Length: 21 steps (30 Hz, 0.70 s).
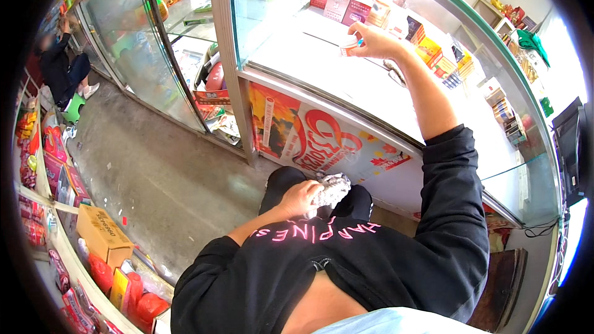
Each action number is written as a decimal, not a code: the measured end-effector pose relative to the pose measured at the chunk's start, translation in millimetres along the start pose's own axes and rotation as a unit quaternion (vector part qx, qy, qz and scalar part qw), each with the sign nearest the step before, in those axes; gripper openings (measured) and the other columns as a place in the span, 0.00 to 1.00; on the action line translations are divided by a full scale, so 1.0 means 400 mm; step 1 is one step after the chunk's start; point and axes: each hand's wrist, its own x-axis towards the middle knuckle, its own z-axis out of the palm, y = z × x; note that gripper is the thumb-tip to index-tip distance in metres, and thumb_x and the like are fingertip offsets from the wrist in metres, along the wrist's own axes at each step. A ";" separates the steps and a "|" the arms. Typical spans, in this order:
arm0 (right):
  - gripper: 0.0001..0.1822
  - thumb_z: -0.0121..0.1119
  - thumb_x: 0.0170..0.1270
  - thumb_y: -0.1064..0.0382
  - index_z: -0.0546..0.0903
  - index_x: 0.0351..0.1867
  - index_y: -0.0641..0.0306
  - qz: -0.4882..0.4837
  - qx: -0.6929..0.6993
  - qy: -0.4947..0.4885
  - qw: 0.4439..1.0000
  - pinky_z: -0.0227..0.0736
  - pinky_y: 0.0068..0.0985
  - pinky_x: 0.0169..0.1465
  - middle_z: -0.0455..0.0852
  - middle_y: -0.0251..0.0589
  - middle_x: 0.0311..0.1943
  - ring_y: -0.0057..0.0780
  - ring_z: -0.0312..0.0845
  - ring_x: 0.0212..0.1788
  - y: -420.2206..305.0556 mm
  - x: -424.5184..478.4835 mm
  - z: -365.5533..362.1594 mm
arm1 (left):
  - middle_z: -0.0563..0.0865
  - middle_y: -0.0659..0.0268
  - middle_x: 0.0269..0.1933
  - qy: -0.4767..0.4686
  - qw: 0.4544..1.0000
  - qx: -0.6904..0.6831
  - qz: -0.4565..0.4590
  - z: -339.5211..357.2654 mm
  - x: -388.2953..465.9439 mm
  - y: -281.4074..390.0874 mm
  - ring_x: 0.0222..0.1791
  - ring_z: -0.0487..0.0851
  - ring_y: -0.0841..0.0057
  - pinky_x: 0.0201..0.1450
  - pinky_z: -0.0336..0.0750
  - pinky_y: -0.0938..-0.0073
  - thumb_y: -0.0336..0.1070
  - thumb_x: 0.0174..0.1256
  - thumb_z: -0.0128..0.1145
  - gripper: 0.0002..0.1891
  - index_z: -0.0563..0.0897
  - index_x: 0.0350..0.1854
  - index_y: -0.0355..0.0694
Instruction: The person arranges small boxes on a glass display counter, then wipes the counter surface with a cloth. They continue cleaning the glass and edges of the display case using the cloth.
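My right hand reaches into the glass display case, thumb and fingers closed around a small white and orange container. Behind it, cigarette-style boxes stand in a row on the bright white shelf. More small boxes, yellow, orange and dark, lie to the right of my wrist. Low in front of my body, above my knees, my left hand grips a crumpled whitish cloth or wrapper; which of these it is I cannot tell.
The metal front rail of the case crosses before me. Glass cabinets run along the aisle to the left. A person sits low at its far end. Shelves with packaged goods and a cardboard box line the lower left. A dark monitor stands far right.
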 end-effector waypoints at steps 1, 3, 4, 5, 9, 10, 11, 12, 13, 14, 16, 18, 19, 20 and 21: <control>0.31 0.61 0.48 0.46 0.69 0.51 0.63 -0.003 -0.001 -0.011 1.000 0.67 0.30 0.48 0.78 0.51 0.43 0.41 0.74 0.46 -0.004 0.004 -0.005 | 0.75 0.63 0.43 0.001 1.000 0.000 -0.001 0.000 -0.001 0.000 0.42 0.77 0.66 0.43 0.73 0.69 0.37 0.33 0.66 0.28 0.73 0.44 0.41; 0.32 0.60 0.48 0.47 0.68 0.52 0.64 -0.003 0.010 -0.035 0.999 0.67 0.30 0.49 0.77 0.52 0.43 0.42 0.73 0.47 -0.025 0.002 -0.003 | 0.75 0.63 0.43 0.004 1.000 -0.001 -0.002 0.000 -0.002 -0.002 0.42 0.77 0.66 0.43 0.73 0.69 0.37 0.33 0.66 0.28 0.73 0.44 0.41; 0.33 0.60 0.48 0.48 0.68 0.53 0.64 -0.003 0.015 -0.048 0.999 0.67 0.30 0.49 0.77 0.52 0.44 0.42 0.73 0.47 -0.035 0.006 -0.003 | 0.75 0.63 0.44 0.007 1.000 -0.001 -0.003 0.001 -0.004 -0.004 0.42 0.77 0.66 0.43 0.73 0.69 0.37 0.33 0.66 0.28 0.73 0.44 0.41; 0.32 0.60 0.48 0.50 0.68 0.53 0.64 -0.017 0.020 -0.030 0.999 0.67 0.29 0.47 0.78 0.52 0.42 0.40 0.73 0.46 -0.040 0.023 0.001 | 0.75 0.63 0.44 0.010 1.000 -0.001 -0.004 0.001 -0.006 -0.005 0.42 0.77 0.66 0.43 0.73 0.69 0.37 0.33 0.66 0.28 0.73 0.44 0.41; 0.32 0.59 0.48 0.50 0.68 0.54 0.65 -0.018 0.077 0.064 0.995 0.69 0.25 0.45 0.78 0.52 0.40 0.35 0.74 0.43 -0.044 0.132 0.017 | 0.74 0.63 0.44 0.005 1.000 -0.014 0.000 0.010 -0.008 -0.012 0.42 0.76 0.65 0.43 0.73 0.68 0.37 0.33 0.66 0.29 0.72 0.45 0.41; 0.33 0.59 0.48 0.49 0.69 0.53 0.66 -0.001 0.112 0.086 0.990 0.69 0.25 0.46 0.78 0.52 0.40 0.35 0.75 0.43 -0.052 0.169 0.024 | 0.75 0.62 0.44 -0.003 1.000 -0.020 -0.008 0.006 -0.007 -0.008 0.42 0.76 0.65 0.43 0.73 0.68 0.37 0.34 0.65 0.29 0.72 0.45 0.41; 0.33 0.59 0.47 0.48 0.69 0.53 0.66 0.015 0.146 0.107 0.983 0.69 0.25 0.46 0.78 0.52 0.41 0.35 0.75 0.43 -0.060 0.204 0.032 | 0.74 0.62 0.44 -0.001 1.000 -0.021 -0.004 0.004 -0.006 -0.008 0.42 0.76 0.65 0.43 0.73 0.68 0.37 0.34 0.65 0.29 0.73 0.45 0.41; 0.33 0.59 0.46 0.48 0.70 0.53 0.67 0.021 0.119 0.102 0.987 0.69 0.25 0.47 0.78 0.53 0.41 0.36 0.75 0.44 -0.074 0.240 0.035 | 0.74 0.62 0.44 0.003 1.000 -0.023 -0.001 0.001 -0.005 -0.009 0.42 0.76 0.65 0.43 0.73 0.68 0.37 0.34 0.65 0.29 0.73 0.45 0.41; 0.34 0.59 0.46 0.48 0.70 0.52 0.67 0.029 0.092 0.098 0.991 0.69 0.26 0.47 0.78 0.54 0.42 0.38 0.75 0.44 -0.088 0.270 0.037 | 0.74 0.62 0.44 0.006 1.000 -0.025 0.003 -0.001 -0.003 -0.009 0.42 0.76 0.65 0.43 0.73 0.68 0.37 0.34 0.65 0.29 0.73 0.45 0.41; 0.34 0.59 0.45 0.48 0.70 0.52 0.68 0.036 0.065 0.093 0.993 0.69 0.26 0.48 0.78 0.54 0.42 0.39 0.75 0.44 -0.101 0.295 0.042 | 0.74 0.62 0.44 0.007 1.000 -0.029 0.001 -0.002 -0.002 -0.007 0.42 0.76 0.65 0.43 0.73 0.67 0.36 0.34 0.66 0.28 0.73 0.45 0.41; 0.34 0.59 0.44 0.48 0.70 0.52 0.68 0.041 0.023 0.116 0.992 0.68 0.29 0.49 0.78 0.57 0.42 0.45 0.75 0.45 -0.106 0.341 0.085 | 0.74 0.62 0.43 0.013 0.999 -0.037 0.006 0.007 -0.003 -0.011 0.41 0.76 0.65 0.43 0.73 0.67 0.36 0.34 0.66 0.28 0.73 0.45 0.41; 0.37 0.61 0.44 0.47 0.68 0.54 0.68 0.034 -0.002 0.131 0.991 0.70 0.29 0.47 0.78 0.56 0.41 0.43 0.76 0.43 -0.102 0.362 0.113 | 0.74 0.62 0.43 0.018 0.999 -0.040 0.018 0.009 -0.003 -0.013 0.41 0.77 0.64 0.42 0.73 0.67 0.36 0.34 0.66 0.28 0.73 0.44 0.40; 0.38 0.62 0.45 0.47 0.66 0.55 0.68 0.031 0.021 0.120 0.992 0.71 0.29 0.45 0.78 0.56 0.41 0.41 0.76 0.43 -0.091 0.357 0.108 | 0.74 0.62 0.43 0.017 0.999 -0.038 0.017 0.006 -0.003 -0.011 0.41 0.77 0.64 0.42 0.73 0.67 0.36 0.34 0.66 0.28 0.73 0.44 0.40; 0.39 0.62 0.45 0.47 0.65 0.56 0.68 0.030 0.043 0.109 0.993 0.73 0.29 0.44 0.78 0.56 0.41 0.40 0.76 0.42 -0.072 0.348 0.096 | 0.74 0.62 0.43 0.014 0.999 -0.038 0.018 0.002 -0.001 -0.011 0.41 0.77 0.65 0.42 0.72 0.67 0.36 0.34 0.66 0.28 0.73 0.44 0.40; 0.39 0.63 0.46 0.47 0.64 0.57 0.68 0.030 0.067 0.096 0.993 0.74 0.28 0.43 0.78 0.55 0.40 0.38 0.77 0.42 -0.063 0.327 0.080 | 0.74 0.62 0.43 0.011 0.999 -0.039 0.017 0.000 -0.001 -0.007 0.41 0.77 0.65 0.42 0.72 0.68 0.36 0.34 0.66 0.28 0.73 0.44 0.40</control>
